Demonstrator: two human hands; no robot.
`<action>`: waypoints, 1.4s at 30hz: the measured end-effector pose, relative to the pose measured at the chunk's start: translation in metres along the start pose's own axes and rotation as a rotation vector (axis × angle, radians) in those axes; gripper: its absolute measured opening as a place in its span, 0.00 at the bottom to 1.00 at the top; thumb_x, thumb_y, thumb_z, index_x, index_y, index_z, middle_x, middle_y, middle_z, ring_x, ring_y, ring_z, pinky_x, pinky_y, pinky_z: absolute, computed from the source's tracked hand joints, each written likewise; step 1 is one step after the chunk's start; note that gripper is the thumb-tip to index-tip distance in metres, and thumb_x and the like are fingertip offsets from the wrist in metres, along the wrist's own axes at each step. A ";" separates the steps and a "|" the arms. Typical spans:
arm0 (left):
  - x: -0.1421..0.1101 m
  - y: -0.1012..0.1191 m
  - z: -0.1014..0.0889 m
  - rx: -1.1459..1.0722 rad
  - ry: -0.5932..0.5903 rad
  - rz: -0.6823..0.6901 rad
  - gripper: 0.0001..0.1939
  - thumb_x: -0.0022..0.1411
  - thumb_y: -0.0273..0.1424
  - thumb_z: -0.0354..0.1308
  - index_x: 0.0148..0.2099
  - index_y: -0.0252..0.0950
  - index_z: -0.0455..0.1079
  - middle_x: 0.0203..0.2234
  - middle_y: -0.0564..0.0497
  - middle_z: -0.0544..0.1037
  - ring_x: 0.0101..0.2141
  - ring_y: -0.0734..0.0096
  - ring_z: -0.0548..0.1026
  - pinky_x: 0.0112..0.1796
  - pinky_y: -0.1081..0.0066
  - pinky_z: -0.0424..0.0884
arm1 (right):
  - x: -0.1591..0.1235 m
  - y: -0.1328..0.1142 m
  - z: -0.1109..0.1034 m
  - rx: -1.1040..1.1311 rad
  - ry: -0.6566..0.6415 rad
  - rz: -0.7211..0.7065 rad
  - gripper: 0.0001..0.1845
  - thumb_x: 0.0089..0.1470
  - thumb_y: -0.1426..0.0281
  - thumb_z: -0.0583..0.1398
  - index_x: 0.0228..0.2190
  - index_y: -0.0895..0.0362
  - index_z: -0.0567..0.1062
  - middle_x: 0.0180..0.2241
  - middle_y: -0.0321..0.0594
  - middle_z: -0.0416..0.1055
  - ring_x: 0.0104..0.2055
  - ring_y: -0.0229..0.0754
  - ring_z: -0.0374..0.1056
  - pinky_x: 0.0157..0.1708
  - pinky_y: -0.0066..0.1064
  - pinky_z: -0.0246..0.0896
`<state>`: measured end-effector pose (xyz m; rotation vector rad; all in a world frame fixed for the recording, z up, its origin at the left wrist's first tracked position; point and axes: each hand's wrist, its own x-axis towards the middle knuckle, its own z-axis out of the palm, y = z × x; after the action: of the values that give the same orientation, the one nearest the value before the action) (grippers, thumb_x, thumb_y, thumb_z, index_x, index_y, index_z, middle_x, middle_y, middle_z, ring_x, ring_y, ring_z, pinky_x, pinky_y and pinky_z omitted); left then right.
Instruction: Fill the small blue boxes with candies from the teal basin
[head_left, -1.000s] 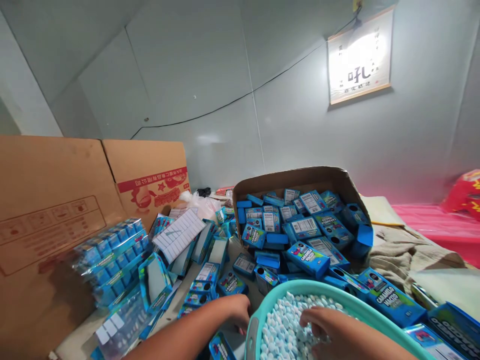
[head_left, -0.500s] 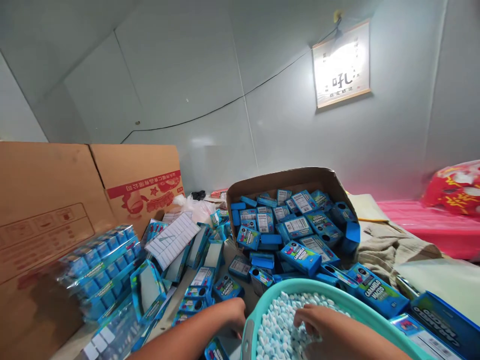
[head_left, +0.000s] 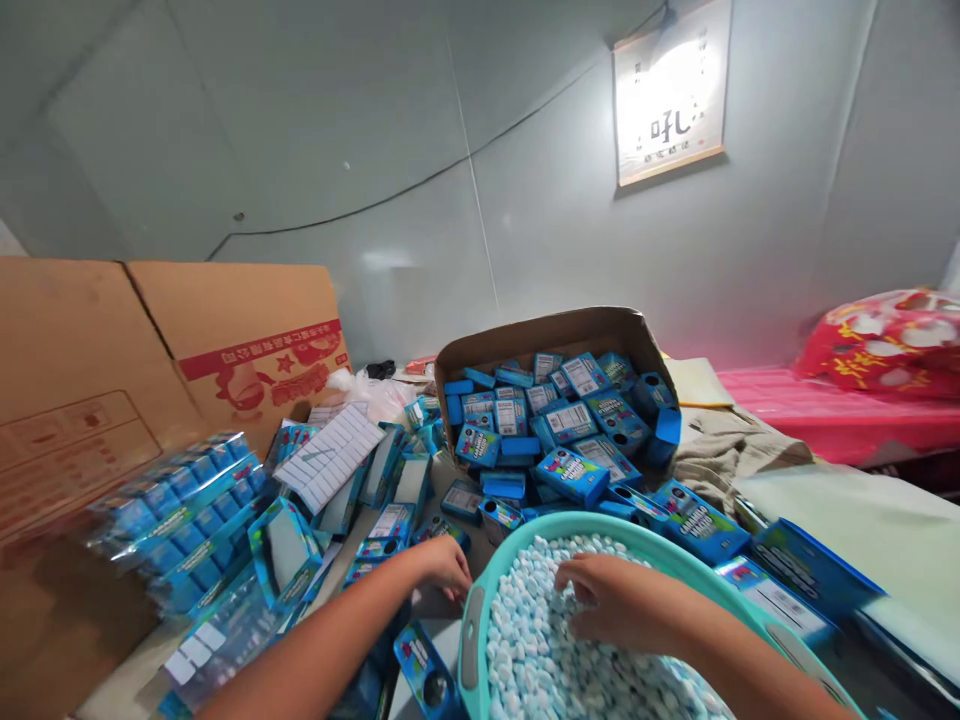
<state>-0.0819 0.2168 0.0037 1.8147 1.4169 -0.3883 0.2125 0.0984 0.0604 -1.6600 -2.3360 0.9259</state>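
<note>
A teal plastic basin (head_left: 474, 640) sits at the bottom centre, full of small pale blue and white candies (head_left: 525, 640). My right hand (head_left: 600, 598) lies palm down in the candies with its fingers curled into them. My left hand (head_left: 442, 563) rests just outside the basin's left rim, fingers bent down among small blue candy boxes; what it holds is hidden. One small blue box (head_left: 418, 668) lies just below that hand. Behind the basin an open cardboard box (head_left: 540, 335) is heaped with several blue candy boxes (head_left: 570, 470).
Shrink-wrapped packs of blue boxes (head_left: 180, 510) and loose display trays (head_left: 289, 545) crowd the left. Large cardboard cartons (head_left: 97, 360) stand at far left. Beige cloth (head_left: 720, 450), a pink bed (head_left: 832, 420) and a red bundle (head_left: 885, 345) lie to the right. A framed sign (head_left: 670, 95) hangs on the grey wall.
The view has dipped and swung right, so more of the basin and both forearms show. Both hands stay at the basin, the right one sunk a little deeper into the candies.
</note>
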 end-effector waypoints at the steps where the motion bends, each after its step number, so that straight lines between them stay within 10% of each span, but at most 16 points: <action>1: 0.000 0.000 -0.002 0.027 0.000 -0.016 0.14 0.70 0.38 0.61 0.49 0.32 0.73 0.42 0.47 0.78 0.39 0.67 0.78 0.40 0.64 0.79 | 0.000 0.000 -0.001 -0.002 0.000 -0.001 0.25 0.46 0.64 0.66 0.49 0.47 0.79 0.42 0.40 0.77 0.43 0.54 0.74 0.37 0.40 0.62; 29: -0.007 -0.011 0.013 0.350 0.163 0.092 0.15 0.67 0.41 0.63 0.41 0.32 0.73 0.36 0.51 0.77 0.37 0.66 0.76 0.40 0.64 0.76 | -0.005 -0.005 -0.009 -0.025 -0.012 -0.007 0.23 0.54 0.65 0.69 0.52 0.50 0.79 0.44 0.39 0.77 0.44 0.50 0.72 0.36 0.34 0.61; 42: -0.038 0.025 -0.025 0.238 0.173 0.113 0.12 0.60 0.37 0.67 0.35 0.33 0.74 0.28 0.53 0.77 0.30 0.70 0.75 0.35 0.69 0.72 | -0.005 -0.006 -0.009 -0.031 0.000 0.004 0.24 0.52 0.65 0.70 0.52 0.50 0.80 0.43 0.38 0.77 0.43 0.49 0.73 0.34 0.33 0.60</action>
<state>-0.0772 0.2074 0.0541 2.1554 1.4245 -0.3610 0.2136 0.0964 0.0722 -1.6763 -2.3598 0.8948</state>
